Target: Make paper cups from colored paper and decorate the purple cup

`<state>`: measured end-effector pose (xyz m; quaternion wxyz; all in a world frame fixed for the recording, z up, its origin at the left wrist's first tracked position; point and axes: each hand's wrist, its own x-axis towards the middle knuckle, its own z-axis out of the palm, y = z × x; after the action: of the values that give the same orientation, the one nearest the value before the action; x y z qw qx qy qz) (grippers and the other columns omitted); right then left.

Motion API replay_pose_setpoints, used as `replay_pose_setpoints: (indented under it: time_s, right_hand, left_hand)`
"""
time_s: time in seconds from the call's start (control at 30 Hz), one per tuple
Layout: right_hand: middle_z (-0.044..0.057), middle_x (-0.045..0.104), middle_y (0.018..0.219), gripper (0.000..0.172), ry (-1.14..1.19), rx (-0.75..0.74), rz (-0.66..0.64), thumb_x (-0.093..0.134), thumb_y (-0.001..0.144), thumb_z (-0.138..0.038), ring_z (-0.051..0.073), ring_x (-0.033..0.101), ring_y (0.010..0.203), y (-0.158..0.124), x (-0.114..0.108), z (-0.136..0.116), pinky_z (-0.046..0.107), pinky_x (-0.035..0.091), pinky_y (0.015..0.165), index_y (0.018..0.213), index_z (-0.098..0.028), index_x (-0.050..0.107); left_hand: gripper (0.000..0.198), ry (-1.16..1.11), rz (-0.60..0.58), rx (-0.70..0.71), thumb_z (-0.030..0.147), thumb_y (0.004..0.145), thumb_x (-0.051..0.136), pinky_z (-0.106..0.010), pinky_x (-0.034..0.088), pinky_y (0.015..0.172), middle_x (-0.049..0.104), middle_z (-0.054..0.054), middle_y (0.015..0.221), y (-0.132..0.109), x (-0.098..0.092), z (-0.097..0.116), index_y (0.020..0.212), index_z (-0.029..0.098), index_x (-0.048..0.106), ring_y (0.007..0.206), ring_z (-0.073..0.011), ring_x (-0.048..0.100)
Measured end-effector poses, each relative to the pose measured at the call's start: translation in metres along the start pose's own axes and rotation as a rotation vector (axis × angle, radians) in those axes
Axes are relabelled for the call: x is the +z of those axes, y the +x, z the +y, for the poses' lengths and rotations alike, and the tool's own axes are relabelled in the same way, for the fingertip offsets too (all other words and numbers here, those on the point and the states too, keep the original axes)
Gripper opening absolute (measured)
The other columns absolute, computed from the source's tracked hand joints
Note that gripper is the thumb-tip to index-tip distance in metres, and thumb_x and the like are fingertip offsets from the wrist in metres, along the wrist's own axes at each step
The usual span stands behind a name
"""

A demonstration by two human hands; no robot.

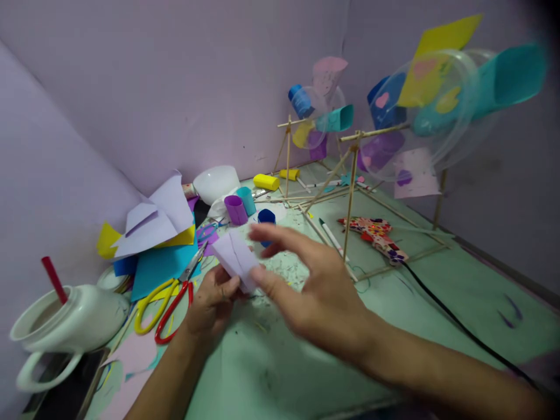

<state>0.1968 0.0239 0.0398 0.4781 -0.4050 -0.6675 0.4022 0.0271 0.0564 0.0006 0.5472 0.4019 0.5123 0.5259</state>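
My left hand [213, 300] pinches a small folded piece of pale lilac paper [236, 258] just above the green table [437, 303]. My right hand [312, 286] reaches across from the right, its thumb and forefinger touching the same folded paper while the other fingers are stretched out and slightly blurred. Both hands are low over the table's middle, in front of a small blue paper roll [266, 217].
Yellow and red scissors [168, 297] lie left of the hands beside a stack of coloured paper [153, 245]. A white jug [65, 326] stands at far left. Purple and teal rolls [240, 205], two stick-frame pinwheels [376, 134], a pen [331, 235], a black cable [459, 326].
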Motion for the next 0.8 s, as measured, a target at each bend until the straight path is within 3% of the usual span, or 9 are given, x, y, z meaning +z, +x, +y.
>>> replay_pose_setpoints:
  time_s: [0.03,0.13,0.23,0.33,0.43,0.6,0.8]
  right_hand:
    - [0.007,0.065,0.116,0.051,0.051,0.081,0.074,0.067,0.071,-0.029,0.026,0.062,0.098,0.020,-0.010,0.005,0.045,0.050,0.091,0.122,-0.024,0.059]
    - [0.014,0.062,0.120,0.064,0.308,0.320,-0.118,0.074,0.061,-0.036,0.027,0.061,0.100,0.050,-0.022,0.030,0.043,0.051,0.083,0.121,-0.017,0.058]
    - [0.011,0.067,0.107,0.057,0.469,0.325,-0.381,0.076,0.060,-0.041,0.025,0.062,0.096,0.046,-0.019,0.050,0.038,0.048,0.082,0.110,-0.015,0.066]
    - [0.007,0.069,0.092,0.049,0.538,0.315,-0.458,0.078,0.060,-0.044,0.022,0.063,0.085,0.037,-0.014,0.059,0.034,0.047,0.077,0.099,-0.015,0.071]
    - [0.007,0.070,0.091,0.050,0.646,0.396,-0.354,0.082,0.057,-0.038,0.020,0.063,0.081,0.036,-0.011,0.063,0.031,0.047,0.073,0.099,-0.015,0.070]
    - [0.007,0.070,0.089,0.047,0.678,0.442,-0.182,0.082,0.058,-0.034,0.018,0.063,0.073,0.040,-0.007,0.073,0.030,0.048,0.066,0.098,-0.013,0.069]
    - [0.007,0.070,0.094,0.046,0.588,0.393,-0.155,0.082,0.057,-0.030,0.020,0.064,0.081,0.038,-0.001,0.082,0.031,0.048,0.071,0.098,-0.014,0.069]
  left_hand:
    - [0.048,-0.007,-0.074,-0.012,0.038,0.052,0.077,-0.030,0.044,0.052,0.070,-0.010,0.078,-0.002,0.000,-0.001,0.094,0.015,0.071,0.061,-0.0211,0.060]
    - [0.050,-0.050,-0.343,-0.071,0.036,0.059,0.076,-0.030,0.045,0.060,0.071,-0.009,0.088,-0.006,0.000,-0.003,0.105,0.017,0.069,0.074,-0.0235,0.063]
    - [0.049,-0.043,-0.495,-0.112,0.036,0.062,0.075,-0.034,0.047,0.072,0.072,-0.009,0.089,-0.010,0.003,-0.002,0.107,0.018,0.069,0.084,-0.0274,0.065]
    - [0.050,-0.003,-0.564,-0.140,0.038,0.063,0.075,-0.036,0.047,0.078,0.071,-0.010,0.088,-0.011,0.005,0.002,0.107,0.016,0.069,0.085,-0.0275,0.065]
    - [0.051,0.087,-0.515,-0.099,0.044,0.063,0.075,-0.033,0.047,0.072,0.070,-0.010,0.082,-0.007,0.005,0.003,0.103,0.012,0.070,0.076,-0.0233,0.063]
    - [0.053,0.199,-0.359,-0.045,0.048,0.060,0.075,-0.023,0.041,0.048,0.068,-0.008,0.074,-0.003,0.007,-0.002,0.096,0.009,0.071,0.058,-0.0152,0.055]
    - [0.039,0.247,-0.173,-0.039,0.032,0.057,0.077,-0.030,0.049,0.066,0.073,-0.008,0.078,-0.013,0.023,0.001,0.089,0.011,0.072,0.073,-0.0218,0.064]
